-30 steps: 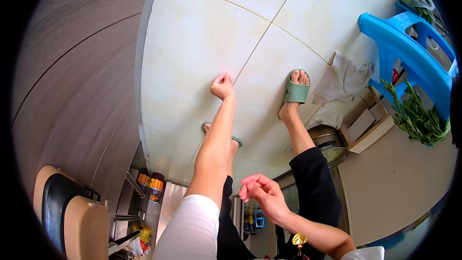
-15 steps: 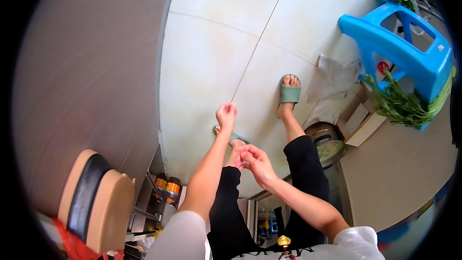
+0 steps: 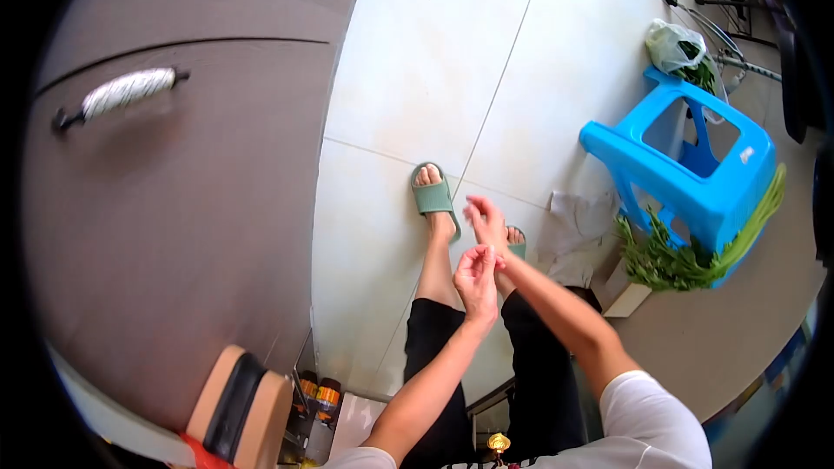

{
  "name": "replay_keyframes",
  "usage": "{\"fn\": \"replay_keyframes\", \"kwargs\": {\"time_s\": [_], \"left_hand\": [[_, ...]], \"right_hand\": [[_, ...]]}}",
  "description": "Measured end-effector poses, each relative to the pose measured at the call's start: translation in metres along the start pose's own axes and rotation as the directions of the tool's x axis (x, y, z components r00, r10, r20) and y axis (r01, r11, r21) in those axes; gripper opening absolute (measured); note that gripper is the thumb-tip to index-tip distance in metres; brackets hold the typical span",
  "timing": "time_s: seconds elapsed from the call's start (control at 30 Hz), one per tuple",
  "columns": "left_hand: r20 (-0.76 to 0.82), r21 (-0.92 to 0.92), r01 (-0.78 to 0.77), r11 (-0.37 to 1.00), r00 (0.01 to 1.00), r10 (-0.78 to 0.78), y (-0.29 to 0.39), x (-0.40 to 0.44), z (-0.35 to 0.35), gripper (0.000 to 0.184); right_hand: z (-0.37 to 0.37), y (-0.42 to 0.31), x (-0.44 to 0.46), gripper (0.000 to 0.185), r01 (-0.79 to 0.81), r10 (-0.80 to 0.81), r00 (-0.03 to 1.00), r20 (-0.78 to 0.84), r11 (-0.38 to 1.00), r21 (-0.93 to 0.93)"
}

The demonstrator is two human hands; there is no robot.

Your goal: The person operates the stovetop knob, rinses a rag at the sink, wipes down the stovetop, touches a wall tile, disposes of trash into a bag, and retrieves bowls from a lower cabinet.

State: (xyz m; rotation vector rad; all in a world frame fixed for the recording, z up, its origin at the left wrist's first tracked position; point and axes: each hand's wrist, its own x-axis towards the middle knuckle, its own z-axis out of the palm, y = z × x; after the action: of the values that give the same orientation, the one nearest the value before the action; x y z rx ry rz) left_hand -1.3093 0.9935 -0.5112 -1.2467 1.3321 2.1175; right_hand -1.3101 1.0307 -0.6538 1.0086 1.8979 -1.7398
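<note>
My left hand (image 3: 477, 282) is low in the middle of the view, with its fingers curled and pressed together. Whatever may be between the fingertips is hidden or too small to name. Just above, my right hand (image 3: 489, 227) is slightly blurred. Its fingers stretch forward and apart, and nothing shows in them. The left fingertips are close beside the right wrist; whether they touch is unclear. Below both hands are my legs in black trousers (image 3: 432, 339) and my feet in green slippers (image 3: 433, 198), one foot ahead of the other.
On the right, a blue plastic stool (image 3: 695, 187) bears leafy green vegetables (image 3: 669, 260), with a bagged bundle (image 3: 676, 48) behind. A grey cloth (image 3: 578, 224) lies on the tiled floor (image 3: 408, 61). At left are a brown door (image 3: 200, 208) with a wrapped handle (image 3: 130, 92), and jars (image 3: 327, 395).
The view has shifted, and the stool and slippers appear further left. The left foot has stepped ahead of the right. My hands have come close together, with the right now above the left.
</note>
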Motion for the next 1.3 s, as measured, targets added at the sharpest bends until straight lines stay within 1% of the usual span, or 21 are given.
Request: {"fn": "replay_keyframes", "kwargs": {"time_s": [0.03, 0.07, 0.13, 0.17, 0.2, 0.27, 0.3, 0.4, 0.5, 0.53, 0.6, 0.7, 0.8, 0.83, 0.93, 0.97, 1.0, 1.03, 1.13, 1.23, 1.3], "left_hand": [[-0.119, -0.023, 0.147, 0.989, 0.982, -0.149, 0.005, 0.009, 0.008, 0.011], [-0.09, -0.019, 0.165, 0.986, 0.982, -0.166, 0.01, 0.012, 0.014, 0.011], [-0.018, 0.002, 0.195, 0.981, 0.981, -0.194, 0.022, 0.022, 0.025, 0.012], [-0.005, 0.058, 0.209, 0.976, 0.978, -0.209, 0.026, 0.027, 0.026, 0.011], [-0.053, 0.07, 0.251, 0.965, 0.967, -0.248, 0.031, 0.033, 0.03, 0.011], [-0.101, 0.092, 0.304, 0.948, 0.95, -0.295, 0.036, 0.049, 0.023, 0.01], [-0.088, 0.076, 0.308, 0.948, 0.949, -0.301, 0.04, 0.054, 0.024, 0.01], [-0.065, 0.037, 0.333, 0.942, 0.942, -0.33, 0.051, 0.06, 0.036, 0.011], [-0.084, 0.011, 0.366, 0.931, 0.928, -0.364, 0.056, 0.059, 0.051, 0.012], [-0.089, 0.011, 0.374, 0.927, 0.924, -0.371, 0.057, 0.061, 0.053, 0.013], [-0.092, 0.007, 0.386, 0.922, 0.919, -0.384, 0.06, 0.064, 0.058, 0.013], [-0.082, 0.022, 0.391, 0.92, 0.918, -0.388, 0.066, 0.069, 0.064, 0.015], [-0.053, 0.055, 0.403, 0.914, 0.915, -0.4, 0.068, 0.077, 0.063, 0.014], [-0.047, 0.061, 0.4, 0.914, 0.916, -0.398, 0.069, 0.079, 0.063, 0.013], [-0.033, 0.059, 0.393, 0.918, 0.919, -0.392, 0.071, 0.083, 0.069, 0.012], [-0.032, 0.057, 0.392, 0.918, 0.92, -0.391, 0.075, 0.084, 0.073, 0.011], [-0.029, 0.056, 0.39, 0.919, 0.921, -0.389, 0.078, 0.087, 0.076, 0.011], [-0.009, 0.033, 0.379, 0.925, 0.926, -0.379, 0.078, 0.088, 0.078, 0.011], [0.036, 0.0, 0.343, 0.939, 0.939, -0.342, 0.082, 0.091, 0.087, 0.011], [0.066, 0.008, 0.303, 0.953, 0.951, -0.303, 0.095, 0.097, 0.096, 0.011], [0.079, 0.001, 0.302, 0.953, 0.95, -0.301, 0.102, 0.1, 0.098, 0.011]], "right_hand": [[0.004, -0.011, 0.041, 0.017, 0.115, -0.118, 0.993, -0.023, 0.989, -0.091], [0.008, -0.02, 0.076, 0.015, 0.217, -0.226, 0.973, -0.032, 0.959, -0.183], [0.023, -0.043, 0.143, 0.015, 0.354, -0.36, 0.933, 0.018, 0.909, -0.221], [0.032, -0.055, 0.17, 0.015, 0.381, -0.389, 0.921, 0.026, 0.886, -0.265], [0.041, -0.064, 0.195, 0.014, 0.411, -0.42, 0.907, 0.04, 0.859, -0.307], [0.062, -0.066, 0.233, 0.012, 0.397, -0.419, 0.908, 0.017, 0.845, -0.358], [0.071, -0.064, 0.245, 0.011, 0.388, -0.416, 0.909, 0.009, 0.839, -0.382], [0.085, -0.058, 0.265, 0.005, 0.35, -0.416, 0.909, 0.013, 0.748, -0.564], [0.09, -0.05, 0.274, 0.004, 0.359, -0.44, 0.897, 0.042, 0.67, -0.65], [0.09, -0.047, 0.276, 0.001, 0.406, -0.478, 0.875, 0.079, 0.635, -0.658], [0.087, -0.045, 0.278, 0.007, 0.497, -0.554, 0.819, 0.153, 0.55, -0.671], [0.077, -0.053, 0.278, 0.006, 0.642, -0.568, 0.71, 0.417, 0.278, -0.714], [0.081, -0.059, 0.278, 0.005, 0.575, -0.466, 0.786, 0.406, 0.312, -0.756], [0.084, -0.06, 0.287, 0.004, 0.537, -0.499, 0.822, 0.274, 0.522, -0.663], [0.082, -0.089, 0.328, 0.001, 0.419, -0.502, 0.865, -0.014, 0.737, -0.531], [0.073, -0.109, 0.343, 0.006, 0.404, -0.478, 0.877, -0.041, 0.781, -0.476], [0.069, -0.137, 0.355, 0.011, 0.382, -0.489, 0.856, -0.166, 0.816, -0.433], [0.064, -0.152, 0.373, 0.031, 0.313, -0.422, 0.89, -0.173, 0.841, -0.442], [0.058, -0.19, 0.418, 0.06, 0.193, -0.396, 0.896, -0.199, 0.753, -0.629], [0.058, -0.216, 0.445, 0.076, 0.106, -0.265, 0.96, -0.097, 0.658, -0.746], [0.063, -0.221, 0.448, 0.067, 0.107, -0.247, 0.967, -0.062, 0.614, -0.782]]}}
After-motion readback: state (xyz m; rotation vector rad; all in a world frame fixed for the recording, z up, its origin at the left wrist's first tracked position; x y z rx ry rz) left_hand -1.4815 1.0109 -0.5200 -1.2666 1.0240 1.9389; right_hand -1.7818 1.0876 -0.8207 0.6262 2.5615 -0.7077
